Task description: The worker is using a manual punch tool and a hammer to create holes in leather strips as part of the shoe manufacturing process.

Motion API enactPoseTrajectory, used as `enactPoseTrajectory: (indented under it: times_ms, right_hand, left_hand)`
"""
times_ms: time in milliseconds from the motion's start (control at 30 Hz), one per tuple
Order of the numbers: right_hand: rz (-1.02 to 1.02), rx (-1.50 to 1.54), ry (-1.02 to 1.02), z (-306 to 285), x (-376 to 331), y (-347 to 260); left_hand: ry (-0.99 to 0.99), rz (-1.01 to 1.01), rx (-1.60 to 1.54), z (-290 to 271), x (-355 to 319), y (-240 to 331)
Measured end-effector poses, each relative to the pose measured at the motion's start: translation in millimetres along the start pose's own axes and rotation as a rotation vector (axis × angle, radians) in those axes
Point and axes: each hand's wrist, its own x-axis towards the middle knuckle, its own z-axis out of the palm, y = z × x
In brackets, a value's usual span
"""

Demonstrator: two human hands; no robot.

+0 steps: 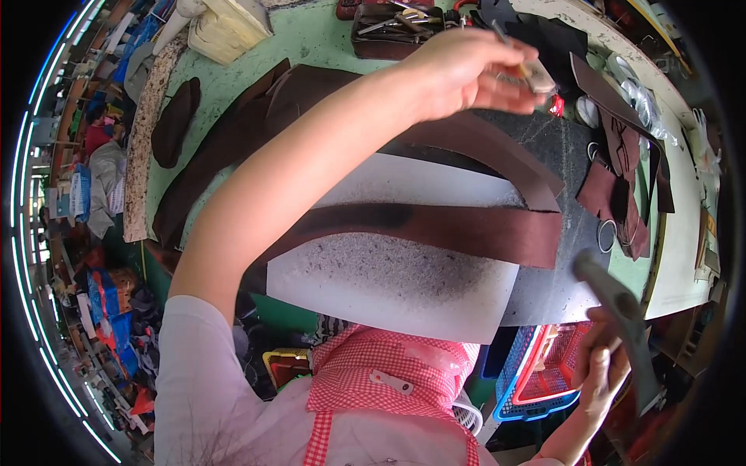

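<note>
Nearest you, low on your right, your right hand (602,373) is wrapped shut around the handle of a hammer (618,311), whose dark head points up toward the bench edge. The hammer hangs off the near edge of the work, apart from the leather. Just beyond it a white cutting board (404,287) lies on the green table (311,39), with a dark brown leather strip (466,229) stretched flat across it from left to right. A second curved leather piece (497,151) arcs over a dark mat (556,147) behind the board. Farther out, your left arm reaches across all of this, and your left hand (466,74) is pinched closed on a small slim tool (528,74); you cannot tell exactly what kind it is. That hand hovers above the far end of the curved piece, well apart from the hammer. Past it sits a tray of tools (392,27), and loose leather scraps (622,179) lie off to the right
</note>
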Motion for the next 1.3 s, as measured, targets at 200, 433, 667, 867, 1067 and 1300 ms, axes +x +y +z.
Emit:
enactPoseTrajectory:
  times_ms: [200, 433, 667, 867, 1067, 1300]
  right_hand:
    - [0.101, -0.227, -0.126, 16.8, -0.3, -1.2]
    - [0.374, -0.241, -0.262, 36.1, 12.3, -2.8]
    - [0.34, -0.241, -0.17, 29.9, 10.9, 8.2]
    - [0.144, -0.105, -0.015, 15.0, 11.7, -16.7]
    - [0.262, -0.177, 0.101, 27.4, 3.2, -47.0]
    - [0.085, -0.069, 0.021, 40.2, 18.6, -33.5]
  left_hand:
    - [-0.044, -0.138, 0.248, 18.3, -66.4, -12.4]
    - [-0.144, -0.083, 0.479, 34.9, -95.6, -40.6]
    - [-0.083, 0.005, 0.558, 40.5, -103.2, -64.6]
    - [-0.052, 0.04, 0.699, 39.9, -107.4, -63.5]
    - [-0.038, 0.384, 1.171, 48.6, -115.4, -75.7]
    - [-0.081, 0.134, 0.829, 34.8, -110.0, -66.9]
